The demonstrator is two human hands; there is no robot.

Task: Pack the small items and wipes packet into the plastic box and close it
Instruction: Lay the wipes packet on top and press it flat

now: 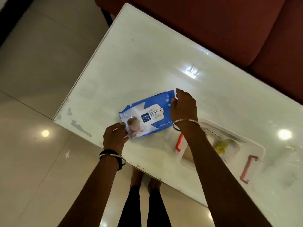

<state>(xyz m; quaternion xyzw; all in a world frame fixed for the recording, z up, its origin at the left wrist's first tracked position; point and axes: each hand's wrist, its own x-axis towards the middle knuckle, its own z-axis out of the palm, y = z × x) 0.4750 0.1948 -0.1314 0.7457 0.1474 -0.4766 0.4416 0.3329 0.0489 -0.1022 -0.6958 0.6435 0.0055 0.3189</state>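
Observation:
A blue and white wet wipes packet (147, 114) lies on the white table (147, 63) near its front edge. My left hand (114, 136) pinches the packet's near left end. My right hand (183, 107) grips its far right end. To the right stands a clear plastic box (255, 145) with red latch handles (179, 142), open on top; my right forearm crosses over it. Inside the box a yellow small item (221, 147) shows among pale things that I cannot make out. I cannot see a lid.
A dark red sofa (229, 22) runs along the table's far side. Glossy tiled floor (32, 71) lies to the left and below, and my legs stand at the table's front edge.

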